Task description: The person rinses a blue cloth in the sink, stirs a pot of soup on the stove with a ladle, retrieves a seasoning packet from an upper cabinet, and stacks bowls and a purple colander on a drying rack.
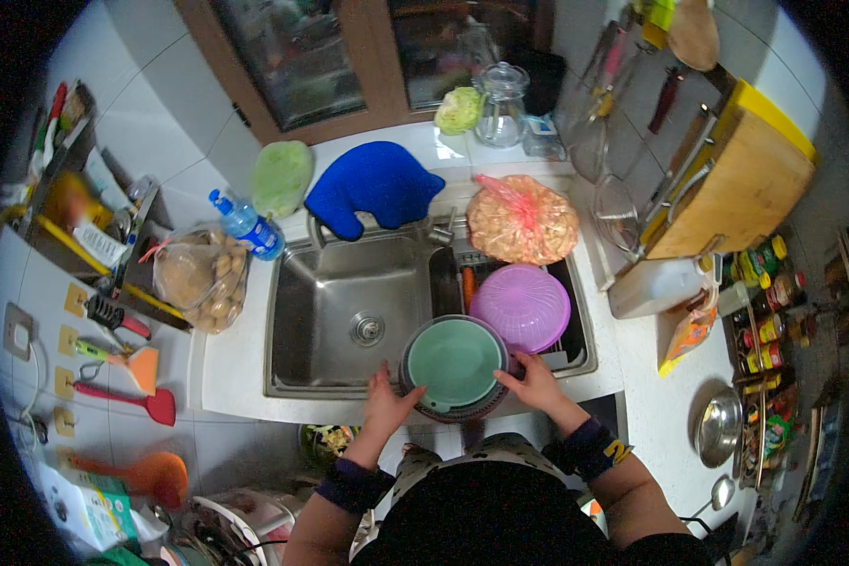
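At the front edge of the sink, a pale green plastic basin [455,361] sits nested inside a dark basket-like container [494,412]. My left hand [388,403] grips the left side of this stack, its thumb at the green rim and its fingers spread along the outside. On the opposite side, my right hand [540,385] has its thumb over the rim and its fingers around the outer wall. The green basin looks bare inside. A purple plastic colander [522,305], seemingly upside down, lies just behind the stack over the right-hand bowl of the sink.
The stainless steel sink [339,304] has a drain in its left bowl. Behind it are a blue cloth mitt [378,185] over the faucet and a knotted bag [527,226]. A soap bottle [251,225] and a potato bag [201,276] stand left; a white jug [654,286] stands right.
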Action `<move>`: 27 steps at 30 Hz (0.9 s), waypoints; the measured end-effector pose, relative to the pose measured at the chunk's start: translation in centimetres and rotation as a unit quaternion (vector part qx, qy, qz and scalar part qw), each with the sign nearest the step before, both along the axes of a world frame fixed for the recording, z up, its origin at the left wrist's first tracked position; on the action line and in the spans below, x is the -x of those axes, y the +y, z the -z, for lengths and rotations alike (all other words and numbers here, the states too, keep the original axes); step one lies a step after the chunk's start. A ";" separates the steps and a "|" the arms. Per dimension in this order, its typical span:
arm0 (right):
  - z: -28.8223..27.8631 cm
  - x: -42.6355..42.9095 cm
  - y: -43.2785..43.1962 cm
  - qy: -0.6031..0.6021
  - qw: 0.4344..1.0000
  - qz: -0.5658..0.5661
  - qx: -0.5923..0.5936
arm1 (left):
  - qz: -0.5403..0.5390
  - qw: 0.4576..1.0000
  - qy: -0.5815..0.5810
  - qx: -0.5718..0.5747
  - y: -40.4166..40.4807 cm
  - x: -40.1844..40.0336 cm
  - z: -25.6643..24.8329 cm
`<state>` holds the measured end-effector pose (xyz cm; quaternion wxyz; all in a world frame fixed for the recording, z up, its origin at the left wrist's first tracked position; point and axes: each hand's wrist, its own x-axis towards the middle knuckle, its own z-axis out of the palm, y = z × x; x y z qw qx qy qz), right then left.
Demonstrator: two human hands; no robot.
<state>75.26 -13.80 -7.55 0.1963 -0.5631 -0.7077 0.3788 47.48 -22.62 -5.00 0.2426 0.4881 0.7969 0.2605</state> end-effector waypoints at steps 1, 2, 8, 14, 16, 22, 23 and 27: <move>-0.5 0.7 0.1 -0.043 0.999 -0.010 -0.021 | 0.012 0.996 -0.082 0.009 -0.1 0.5 0.6; 0.2 0.9 0.1 -0.028 1.000 -0.001 0.007 | 0.023 0.986 -0.164 0.016 -0.3 0.9 1.3; -2.7 3.9 0.7 0.155 0.985 -0.074 0.008 | -0.028 0.992 -0.097 -0.079 -3.9 2.0 -3.2; -9.0 12.8 -0.4 0.217 0.964 -0.150 0.045 | -0.188 0.955 -0.175 -0.148 -12.5 7.4 -9.3; -10.8 16.4 -2.0 0.216 0.956 -0.188 0.063 | -0.238 0.947 -0.160 -0.146 -16.7 8.5 -12.9; -19.5 26.8 -11.5 0.306 0.819 -0.380 0.302 | -0.371 0.871 -0.207 -0.246 -31.6 10.1 -21.1; -21.0 28.5 -13.4 0.314 0.787 -0.414 0.331 | -0.387 0.855 -0.214 -0.272 -34.2 10.1 -22.5; -25.9 34.4 -21.1 0.299 0.678 -0.491 0.458 | -0.429 0.814 -0.220 -0.325 -43.4 9.6 -29.0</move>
